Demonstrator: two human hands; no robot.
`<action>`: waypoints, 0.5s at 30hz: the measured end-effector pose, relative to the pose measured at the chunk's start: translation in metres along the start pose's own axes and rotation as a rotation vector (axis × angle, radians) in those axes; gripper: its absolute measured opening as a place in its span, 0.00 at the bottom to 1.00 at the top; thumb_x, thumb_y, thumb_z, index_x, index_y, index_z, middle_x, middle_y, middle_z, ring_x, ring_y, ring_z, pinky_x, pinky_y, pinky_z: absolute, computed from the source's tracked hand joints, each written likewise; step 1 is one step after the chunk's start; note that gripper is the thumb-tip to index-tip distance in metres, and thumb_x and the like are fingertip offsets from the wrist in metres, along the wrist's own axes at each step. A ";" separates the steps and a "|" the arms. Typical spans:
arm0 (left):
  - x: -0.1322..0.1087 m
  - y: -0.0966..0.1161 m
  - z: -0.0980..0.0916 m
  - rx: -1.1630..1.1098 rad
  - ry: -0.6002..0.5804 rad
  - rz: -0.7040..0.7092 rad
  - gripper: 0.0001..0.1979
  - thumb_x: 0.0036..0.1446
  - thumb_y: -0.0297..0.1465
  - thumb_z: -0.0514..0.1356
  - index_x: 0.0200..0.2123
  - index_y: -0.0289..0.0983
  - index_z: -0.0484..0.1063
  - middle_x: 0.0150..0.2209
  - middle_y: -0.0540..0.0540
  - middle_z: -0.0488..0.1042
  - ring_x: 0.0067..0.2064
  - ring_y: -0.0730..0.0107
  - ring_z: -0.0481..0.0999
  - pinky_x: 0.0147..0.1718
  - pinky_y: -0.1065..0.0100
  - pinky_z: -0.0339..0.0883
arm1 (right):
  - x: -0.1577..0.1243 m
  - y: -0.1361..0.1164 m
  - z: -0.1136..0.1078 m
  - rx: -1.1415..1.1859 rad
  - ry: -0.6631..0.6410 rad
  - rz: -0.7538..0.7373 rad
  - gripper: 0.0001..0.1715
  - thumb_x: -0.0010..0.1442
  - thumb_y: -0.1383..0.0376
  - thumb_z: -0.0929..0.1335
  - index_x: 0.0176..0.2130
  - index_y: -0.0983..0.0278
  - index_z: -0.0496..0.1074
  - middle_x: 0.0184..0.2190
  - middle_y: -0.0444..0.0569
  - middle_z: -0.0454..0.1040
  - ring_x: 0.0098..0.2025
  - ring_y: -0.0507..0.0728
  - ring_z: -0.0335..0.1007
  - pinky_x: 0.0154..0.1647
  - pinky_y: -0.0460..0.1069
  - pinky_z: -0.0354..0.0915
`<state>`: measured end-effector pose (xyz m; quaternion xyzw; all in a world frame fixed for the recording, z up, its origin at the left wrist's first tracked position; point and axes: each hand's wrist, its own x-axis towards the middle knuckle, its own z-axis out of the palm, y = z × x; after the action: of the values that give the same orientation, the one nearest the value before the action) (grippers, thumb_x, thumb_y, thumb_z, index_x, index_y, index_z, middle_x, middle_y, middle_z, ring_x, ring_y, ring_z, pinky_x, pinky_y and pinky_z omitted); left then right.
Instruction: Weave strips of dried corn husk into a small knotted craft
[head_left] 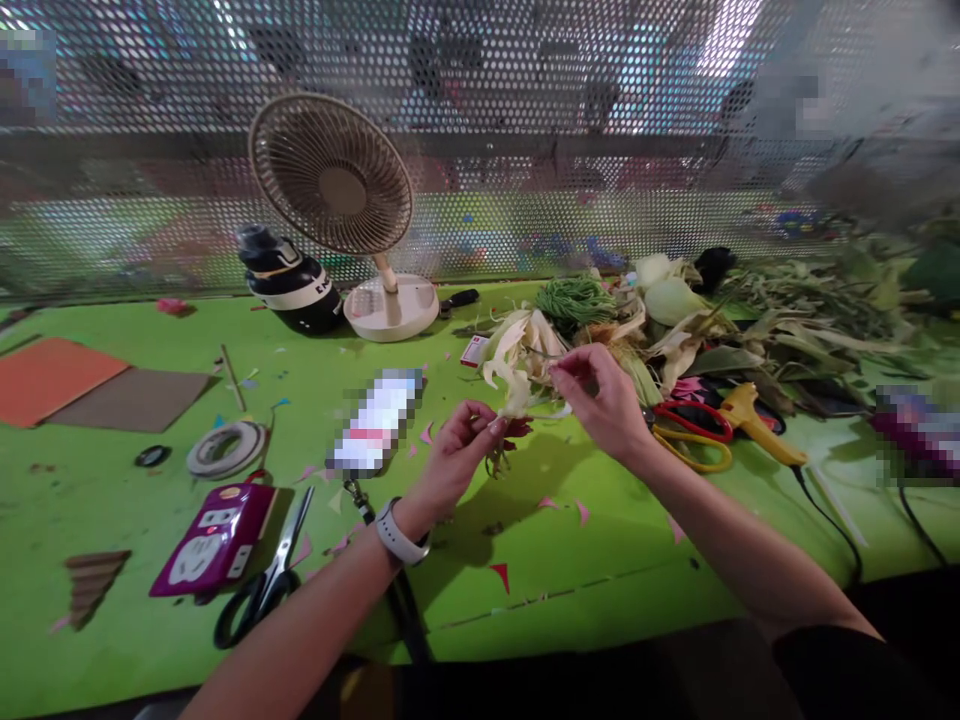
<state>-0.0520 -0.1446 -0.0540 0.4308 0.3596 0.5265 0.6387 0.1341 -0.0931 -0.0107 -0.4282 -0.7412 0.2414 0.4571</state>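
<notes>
My left hand point(459, 455), with a white watch on its wrist, pinches the gathered lower end of a pale corn husk bundle point(517, 383). Its pale strips fan upward, and some dark trailing bits hang beneath my fingers. To the right, my right hand point(604, 400) has thumb and forefinger pressed together beside the husk. A thin dark strand point(546, 354) runs from around these fingertips towards the bundle; the exact grip is too small to make out. Behind the hands lies a coil of green cord point(574, 302).
A fan point(330, 185) and a black bottle point(289, 285) stand by the perforated metal screen. A phone point(379, 420), black scissors point(262, 590), a purple power strip point(217, 540) and tape point(225, 448) lie left. Dried husks point(757, 360), red-and-yellow scissors point(694, 440) and a yellow glue gun point(761, 425) lie right.
</notes>
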 end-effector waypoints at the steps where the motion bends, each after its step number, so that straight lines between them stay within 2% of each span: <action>1: 0.000 0.000 -0.001 -0.009 0.001 0.011 0.12 0.55 0.36 0.62 0.33 0.38 0.61 0.35 0.48 0.79 0.41 0.67 0.79 0.36 0.69 0.69 | 0.001 0.000 -0.002 -0.040 -0.036 0.008 0.12 0.62 0.58 0.63 0.33 0.64 0.67 0.30 0.46 0.68 0.33 0.52 0.64 0.35 0.48 0.60; 4: 0.000 -0.001 -0.002 -0.026 -0.004 0.006 0.12 0.54 0.36 0.63 0.34 0.38 0.62 0.34 0.50 0.77 0.39 0.69 0.78 0.34 0.72 0.68 | 0.000 -0.001 0.001 -0.047 -0.273 0.116 0.25 0.66 0.53 0.56 0.25 0.64 0.63 0.24 0.44 0.65 0.28 0.51 0.59 0.31 0.47 0.55; 6: -0.002 0.000 -0.001 0.000 -0.002 0.007 0.12 0.53 0.36 0.64 0.33 0.38 0.63 0.31 0.51 0.75 0.36 0.72 0.77 0.31 0.73 0.66 | -0.004 -0.001 0.007 0.096 -0.359 0.239 0.27 0.65 0.49 0.56 0.24 0.64 0.61 0.22 0.42 0.61 0.24 0.49 0.55 0.26 0.46 0.51; 8: -0.003 0.001 0.002 0.053 0.006 0.015 0.11 0.52 0.35 0.65 0.31 0.37 0.65 0.31 0.52 0.73 0.33 0.75 0.74 0.29 0.74 0.64 | -0.008 -0.001 0.016 0.360 -0.347 0.363 0.26 0.62 0.47 0.59 0.27 0.64 0.63 0.20 0.39 0.58 0.21 0.48 0.51 0.22 0.45 0.48; 12: -0.005 0.004 0.007 0.112 0.011 0.022 0.09 0.50 0.34 0.66 0.30 0.37 0.69 0.41 0.47 0.73 0.35 0.75 0.71 0.33 0.73 0.65 | -0.012 0.004 0.028 0.860 -0.304 0.599 0.20 0.56 0.49 0.67 0.33 0.64 0.68 0.18 0.36 0.57 0.18 0.45 0.48 0.18 0.43 0.47; 15: -0.004 0.007 0.007 0.129 0.010 0.027 0.08 0.50 0.33 0.66 0.29 0.37 0.70 0.40 0.46 0.73 0.38 0.72 0.70 0.38 0.71 0.65 | -0.008 0.008 0.027 0.955 -0.204 0.585 0.18 0.54 0.51 0.70 0.32 0.65 0.70 0.16 0.36 0.57 0.16 0.45 0.47 0.17 0.43 0.46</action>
<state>-0.0489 -0.1492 -0.0453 0.4731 0.3901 0.5131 0.6006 0.1159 -0.0950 -0.0334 -0.3361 -0.4408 0.7064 0.4401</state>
